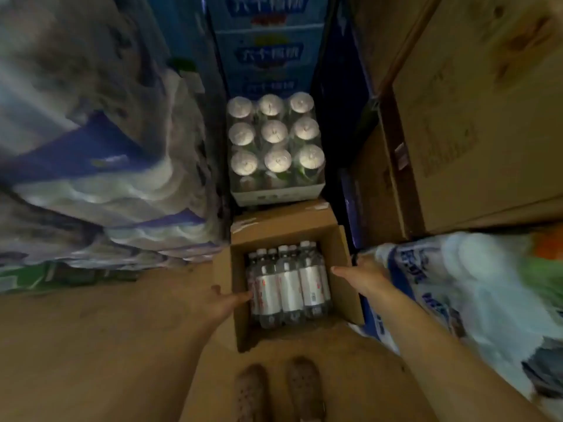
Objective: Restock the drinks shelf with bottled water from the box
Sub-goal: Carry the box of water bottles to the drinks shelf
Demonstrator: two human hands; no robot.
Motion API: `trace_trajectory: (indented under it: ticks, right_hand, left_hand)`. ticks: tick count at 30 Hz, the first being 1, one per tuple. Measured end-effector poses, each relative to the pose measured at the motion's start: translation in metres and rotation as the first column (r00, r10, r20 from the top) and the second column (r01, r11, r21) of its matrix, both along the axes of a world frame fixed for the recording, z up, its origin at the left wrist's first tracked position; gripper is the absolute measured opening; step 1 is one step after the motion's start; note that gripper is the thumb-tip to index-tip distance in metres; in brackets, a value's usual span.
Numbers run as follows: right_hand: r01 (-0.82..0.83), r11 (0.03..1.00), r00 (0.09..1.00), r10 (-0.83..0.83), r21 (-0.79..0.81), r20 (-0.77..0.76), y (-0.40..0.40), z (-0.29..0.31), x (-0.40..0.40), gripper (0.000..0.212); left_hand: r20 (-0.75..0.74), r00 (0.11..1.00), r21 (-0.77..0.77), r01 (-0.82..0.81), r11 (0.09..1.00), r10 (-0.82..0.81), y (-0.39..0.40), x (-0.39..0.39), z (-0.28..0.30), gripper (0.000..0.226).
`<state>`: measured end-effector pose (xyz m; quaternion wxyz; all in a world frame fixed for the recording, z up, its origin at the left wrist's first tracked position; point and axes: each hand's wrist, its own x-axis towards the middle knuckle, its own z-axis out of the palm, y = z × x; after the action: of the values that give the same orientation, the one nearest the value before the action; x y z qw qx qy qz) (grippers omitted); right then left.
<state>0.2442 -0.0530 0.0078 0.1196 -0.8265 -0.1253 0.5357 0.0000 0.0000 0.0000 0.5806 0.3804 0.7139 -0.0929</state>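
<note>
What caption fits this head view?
Both hands, left hand and right hand, reach into an open cardboard box of water bottles in a stockroom aisle.

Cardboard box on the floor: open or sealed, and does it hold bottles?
Open. The cardboard box has its flaps folded out, and capped water bottles lie packed inside, filling the visible opening.

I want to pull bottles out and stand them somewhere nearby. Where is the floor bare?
Bare floor lies left of the cardboard box, below the wrapped stacks, and around the shoes. Beyond the box it is crowded: the can tray and blue cartons.
</note>
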Motion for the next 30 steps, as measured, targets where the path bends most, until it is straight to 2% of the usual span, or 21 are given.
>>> trace_trajectory:
  ticks: [3,5,7,10,11,13,14,16,17,19,24,27,30]
  right_hand:
    - [0.074,0.997,0.997,-0.074,-0.001,0.002,0.001,-0.037,0.006,0.076]
    - [0.105,0.994,0.994,-0.105,-0.014,-0.020,0.001,-0.061,0.008,0.051]
    - [0.133,0.991,0.990,-0.134,-0.031,-0.053,0.004,-0.076,0.009,0.037]
    - [0.184,0.983,0.978,-0.186,-0.032,-0.091,0.008,-0.102,0.013,0.059]
    - [0.207,0.978,0.974,-0.207,-0.016,-0.093,0.009,-0.111,0.013,0.058]
    - [0.247,0.968,0.969,-0.245,0.034,-0.041,0.009,-0.125,0.010,0.032]
    - [0.221,0.974,0.974,-0.223,0.054,0.035,0.008,-0.129,0.006,0.020]
    - [0.049,0.998,0.961,-0.057,0.034,0.272,0.003,-0.133,-0.002,0.007]
    - [-0.036,0.999,0.922,0.025,0.023,0.387,0.000,-0.133,-0.005,0.007]
    - [-0.172,0.985,0.854,0.158,-0.019,0.496,-0.005,-0.129,-0.009,0.011]
    - [-0.353,0.932,0.772,0.341,-0.086,0.537,-0.019,-0.112,-0.013,0.010]
    - [-0.405,0.910,0.765,0.393,-0.093,0.510,-0.034,-0.095,-0.022,0.030]
    - [-0.461,0.881,0.744,0.448,-0.104,0.496,-0.045,-0.071,-0.037,0.014]
  left_hand:
    - [0.052,0.998,0.008,-0.038,0.999,0.038,0.002,0.010,-0.025,0.058]
    - [0.078,0.995,-0.017,-0.068,0.998,0.069,0.003,0.015,-0.042,0.044]
    - [0.084,0.990,-0.018,-0.114,0.993,0.115,0.004,0.019,-0.055,0.043]
    - [0.038,0.986,0.000,-0.162,0.987,0.162,0.008,0.018,-0.085,0.028]
    - [0.017,0.983,0.010,-0.181,0.983,0.181,0.010,0.018,-0.094,0.018]
    - [-0.088,0.986,0.079,-0.136,0.988,0.143,0.012,0.014,-0.116,0.011]
    - [-0.185,0.982,0.121,-0.018,0.992,0.041,0.013,0.011,-0.126,0.017]
    - [-0.332,0.934,0.164,0.194,0.967,-0.131,0.011,0.006,-0.132,0.026]
    - [-0.352,0.916,0.168,0.263,0.950,-0.191,0.012,0.005,-0.129,0.023]
    - [-0.366,0.887,0.171,0.362,0.916,-0.281,0.013,0.002,-0.123,0.012]
    - [-0.364,0.878,0.177,0.391,0.903,-0.309,-0.006,-0.019,-0.110,0.008]
    - [-0.382,0.860,0.158,0.422,0.893,-0.338,-0.024,-0.041,-0.096,0.009]
    - [-0.408,0.856,0.152,0.407,0.901,-0.317,-0.038,-0.066,-0.078,0.021]
